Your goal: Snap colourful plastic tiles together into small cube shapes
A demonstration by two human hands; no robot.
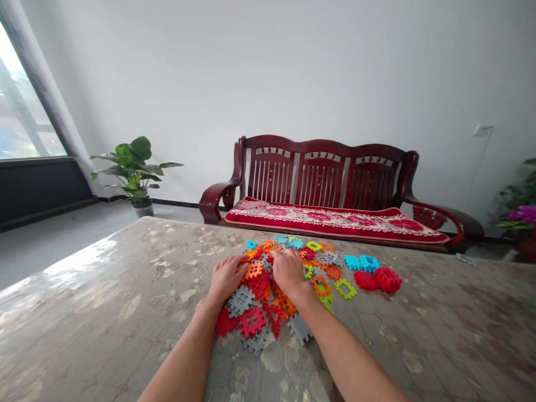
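Note:
A heap of flat plastic interlocking tiles (268, 290) in red, orange, grey, blue and green lies on a marbled table (125, 312). My left hand (226, 277) rests on the heap's left side, fingers curled over an orange tile (253, 271). My right hand (287, 269) lies palm down on the middle of the heap, fingers bent into the tiles. What either hand grips is hidden under the fingers. To the right stand a small blue built piece (362, 262) and a red built piece (379, 279).
Behind the table stands a dark red wooden bench (326, 178) with a red patterned cushion. A potted plant (136, 170) sits on the floor at the left by a window. Flowers (523, 215) stand at the far right.

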